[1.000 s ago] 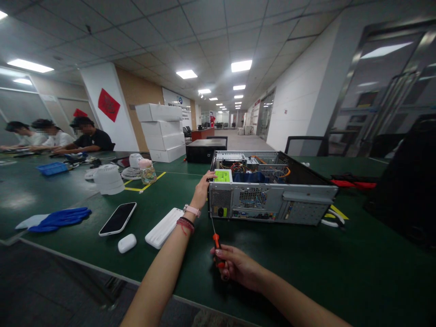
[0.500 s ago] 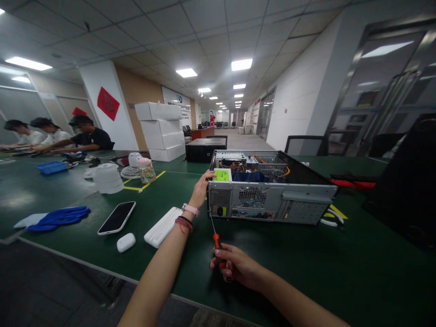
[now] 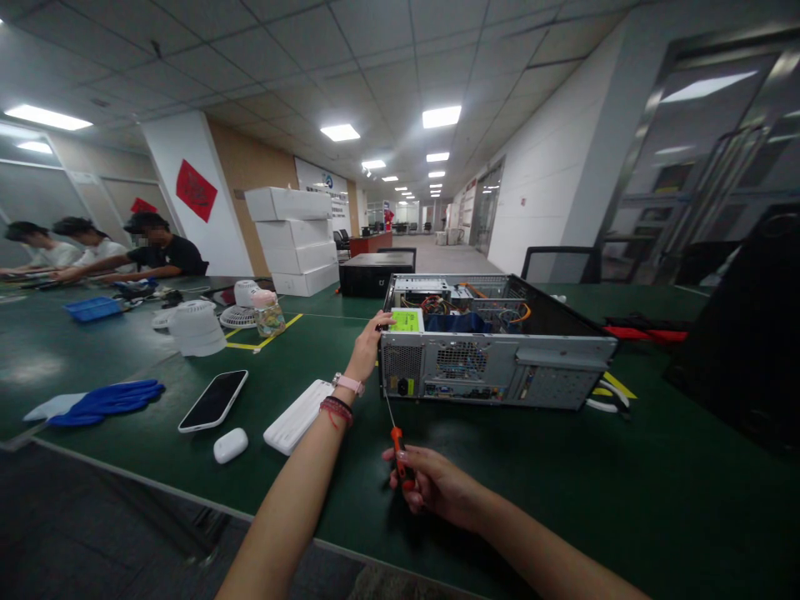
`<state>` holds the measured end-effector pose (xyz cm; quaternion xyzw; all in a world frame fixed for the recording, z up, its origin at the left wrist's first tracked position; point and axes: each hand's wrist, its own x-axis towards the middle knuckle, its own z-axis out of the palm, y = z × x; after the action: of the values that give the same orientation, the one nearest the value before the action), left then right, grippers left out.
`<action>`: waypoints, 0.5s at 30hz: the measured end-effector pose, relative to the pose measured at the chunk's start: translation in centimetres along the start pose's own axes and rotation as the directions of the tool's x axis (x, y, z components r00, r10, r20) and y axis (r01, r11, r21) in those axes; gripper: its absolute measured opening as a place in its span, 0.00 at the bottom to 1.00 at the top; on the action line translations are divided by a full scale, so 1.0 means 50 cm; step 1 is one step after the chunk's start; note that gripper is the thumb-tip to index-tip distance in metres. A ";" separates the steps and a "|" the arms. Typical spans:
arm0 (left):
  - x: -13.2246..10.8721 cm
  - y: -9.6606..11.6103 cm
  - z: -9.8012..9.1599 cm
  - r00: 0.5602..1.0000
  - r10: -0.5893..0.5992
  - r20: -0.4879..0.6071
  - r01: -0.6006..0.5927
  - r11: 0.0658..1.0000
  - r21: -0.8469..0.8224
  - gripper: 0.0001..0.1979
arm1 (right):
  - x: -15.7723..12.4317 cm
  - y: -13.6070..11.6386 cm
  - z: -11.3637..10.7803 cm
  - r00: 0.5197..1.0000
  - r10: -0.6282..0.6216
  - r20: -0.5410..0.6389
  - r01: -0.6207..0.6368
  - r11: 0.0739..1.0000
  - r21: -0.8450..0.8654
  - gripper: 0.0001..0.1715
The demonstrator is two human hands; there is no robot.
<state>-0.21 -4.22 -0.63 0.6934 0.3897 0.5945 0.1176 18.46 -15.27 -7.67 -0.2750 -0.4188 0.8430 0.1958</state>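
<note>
An opened computer case (image 3: pixel 497 371) lies on its side on the green table, its rear panel facing me. Cables and a power supply (image 3: pixel 406 320) with a bright green label show inside. My left hand (image 3: pixel 367 343) grips the case's near left corner, fingertips over the top edge beside the label. In my right hand (image 3: pixel 431 483) is a screwdriver (image 3: pixel 397 439) with an orange and black handle, fingers closed around it. Its thin shaft points up and away, and the tip meets the lower left corner of the rear panel. The screw there is too small to make out.
Left of my arm lie a white ridged slab (image 3: pixel 298 417), a phone (image 3: pixel 214 402), a small white case (image 3: pixel 231 446) and blue gloves (image 3: pixel 109 402). White fans, a jar (image 3: pixel 270 317) and stacked white boxes (image 3: pixel 293 237) stand farther back. Several people sit at the far left.
The fingers of my right hand have shifted around the screwdriver handle. The shaft stays at the same corner. My left hand and the case keep their places.
</note>
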 end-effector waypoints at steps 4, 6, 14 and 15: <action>0.000 0.001 0.000 1.000 -0.003 0.003 0.003 1.000 0.005 0.20 | 0.003 0.001 -0.005 0.998 0.039 0.050 -0.041 0.998 0.041 0.26; -0.001 0.002 0.000 1.000 -0.012 0.003 0.012 1.000 0.000 0.20 | 0.005 0.001 -0.007 0.996 0.050 0.068 -0.053 0.997 0.054 0.26; -0.002 0.007 0.000 1.000 -0.027 -0.008 0.027 0.999 -0.025 0.19 | 0.005 0.005 -0.004 0.999 0.005 0.047 -0.007 0.999 0.034 0.27; -0.001 0.007 0.000 1.000 -0.025 -0.009 0.025 0.999 -0.023 0.19 | 0.004 0.005 -0.003 0.999 -0.002 0.036 0.001 1.000 0.029 0.26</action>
<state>-0.07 -4.50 -0.44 0.6844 0.3921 0.6006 0.1312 18.38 -15.19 -8.02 -0.2566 -0.4100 0.8538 0.1927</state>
